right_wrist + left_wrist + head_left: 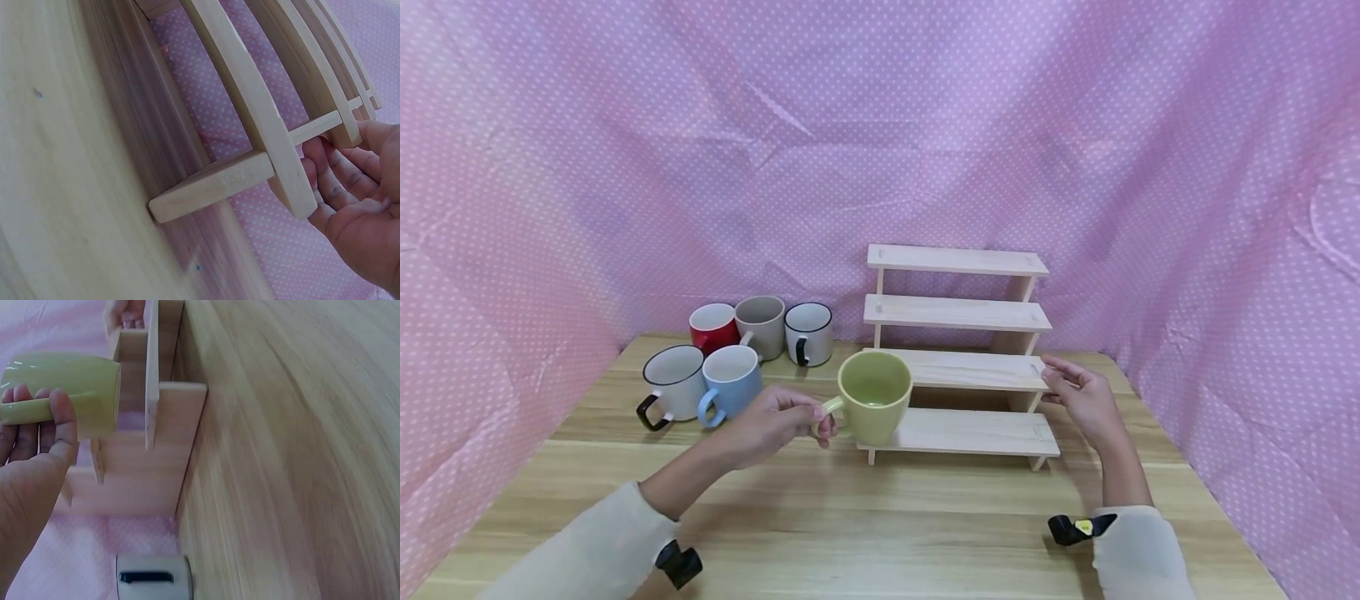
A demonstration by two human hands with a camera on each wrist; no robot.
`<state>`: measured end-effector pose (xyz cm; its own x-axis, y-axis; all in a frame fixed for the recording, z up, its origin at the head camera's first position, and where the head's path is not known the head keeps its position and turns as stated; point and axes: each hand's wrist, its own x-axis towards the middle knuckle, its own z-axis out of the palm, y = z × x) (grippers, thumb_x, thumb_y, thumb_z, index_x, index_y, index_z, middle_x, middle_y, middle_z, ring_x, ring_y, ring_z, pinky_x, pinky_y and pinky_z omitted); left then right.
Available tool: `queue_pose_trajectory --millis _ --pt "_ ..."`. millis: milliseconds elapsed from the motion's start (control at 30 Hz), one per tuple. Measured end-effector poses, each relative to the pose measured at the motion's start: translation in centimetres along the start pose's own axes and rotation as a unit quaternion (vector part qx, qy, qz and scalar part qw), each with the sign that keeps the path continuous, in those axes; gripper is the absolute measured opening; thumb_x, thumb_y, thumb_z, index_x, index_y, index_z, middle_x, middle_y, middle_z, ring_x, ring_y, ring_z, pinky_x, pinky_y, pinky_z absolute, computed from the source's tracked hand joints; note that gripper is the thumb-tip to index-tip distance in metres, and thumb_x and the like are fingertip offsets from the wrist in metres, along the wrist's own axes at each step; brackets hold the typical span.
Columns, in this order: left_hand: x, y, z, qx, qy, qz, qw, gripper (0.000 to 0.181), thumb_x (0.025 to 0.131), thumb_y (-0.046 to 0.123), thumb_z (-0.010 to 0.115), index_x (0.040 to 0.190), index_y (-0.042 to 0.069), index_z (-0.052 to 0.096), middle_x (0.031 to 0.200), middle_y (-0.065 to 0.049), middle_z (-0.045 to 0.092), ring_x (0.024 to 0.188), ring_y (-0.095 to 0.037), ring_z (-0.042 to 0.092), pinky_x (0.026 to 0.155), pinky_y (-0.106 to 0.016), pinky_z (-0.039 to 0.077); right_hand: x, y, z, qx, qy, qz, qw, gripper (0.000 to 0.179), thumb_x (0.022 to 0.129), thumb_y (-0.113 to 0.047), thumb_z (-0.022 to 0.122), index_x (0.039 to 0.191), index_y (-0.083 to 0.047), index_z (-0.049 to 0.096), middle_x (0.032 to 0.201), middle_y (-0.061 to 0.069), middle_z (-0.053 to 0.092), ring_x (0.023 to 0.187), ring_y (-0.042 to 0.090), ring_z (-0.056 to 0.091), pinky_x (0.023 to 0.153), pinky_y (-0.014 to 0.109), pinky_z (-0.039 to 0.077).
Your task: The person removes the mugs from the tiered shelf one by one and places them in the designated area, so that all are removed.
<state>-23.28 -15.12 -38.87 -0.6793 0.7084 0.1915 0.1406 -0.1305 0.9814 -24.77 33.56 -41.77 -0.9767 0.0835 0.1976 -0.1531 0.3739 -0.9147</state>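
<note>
My left hand (782, 427) pinches the handle of a yellow-green mug (876, 400), its mouth facing up. In the head view the mug overlaps the left end of the lower boards of a wooden tiered stand (977, 432). The left wrist view shows the fingers curled round the handle of the mug (94, 415), in front of the stand's side panel (147, 487). At the stand's right end, my right hand (1078, 400) grips the second board from the bottom. Up close, its thumb lies at that board's end and the fingers (340, 181) curl underneath, by the side support.
Left of the stand, several mugs stand on the wooden table (850, 533): a red mug (715, 327), a grey mug (763, 329), a black-rimmed white mug (811, 335), a wider white mug (676, 383) and a light blue mug (733, 385). A pink dotted cloth (880, 125) hangs behind.
</note>
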Motion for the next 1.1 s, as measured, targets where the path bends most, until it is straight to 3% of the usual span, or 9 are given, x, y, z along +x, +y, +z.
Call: queue_pose_trajectory --millis 300,533,767,1100 --pt "-2.2 0.9 -2.5 0.015 0.035 0.012 0.9992 0.03 0.106 0.004 0.049 0.101 -0.022 0.062 0.099 -0.011 0.07 0.097 -0.028 0.067 0.089 -0.038 0.059 0.1 0.0 0.1 0.004 0.006 -0.001 1.0 0.049 0.106 -0.022 0.058 0.145 0.007 0.05 0.142 0.031 0.052 0.09 0.0 0.068 0.084 0.037 0.062" --pt "-3.1 0.8 -4.2 -0.022 0.056 0.018 0.998 0.028 0.107 0.001 0.045 0.098 -0.011 0.069 0.099 -0.012 0.069 0.099 -0.023 0.068 0.09 -0.035 0.059 0.1 -0.1 0.2 0.002 0.006 -0.002 1.0 0.048 0.107 -0.021 0.057 0.145 0.007 0.05 0.142 0.031 0.052 0.091 -0.001 0.068 0.085 0.038 0.061" --pt "-3.3 -0.1 -4.9 -0.025 0.103 0.015 0.9943 0.028 0.107 0.002 0.047 0.099 -0.018 0.065 0.095 -0.006 0.066 0.098 -0.021 0.067 0.091 -0.037 0.059 -0.1 -0.1 0.2 0.004 0.005 -0.002 1.0 0.051 0.106 -0.026 0.059 0.145 0.007 0.05 0.143 0.029 0.052 0.093 -0.001 0.067 0.084 0.036 0.061" --pt "-3.1 -2.4 -5.3 -0.031 0.161 0.016 0.9864 0.027 0.106 0.0 0.047 0.096 -0.012 0.07 0.093 -0.005 0.07 0.093 -0.015 0.067 0.088 -0.038 0.06 0.0 -0.1 0.3 0.005 0.008 -0.004 1.0 0.051 0.106 -0.025 0.059 0.145 0.007 0.051 0.142 0.028 0.053 0.093 -0.001 0.067 0.085 0.037 0.061"
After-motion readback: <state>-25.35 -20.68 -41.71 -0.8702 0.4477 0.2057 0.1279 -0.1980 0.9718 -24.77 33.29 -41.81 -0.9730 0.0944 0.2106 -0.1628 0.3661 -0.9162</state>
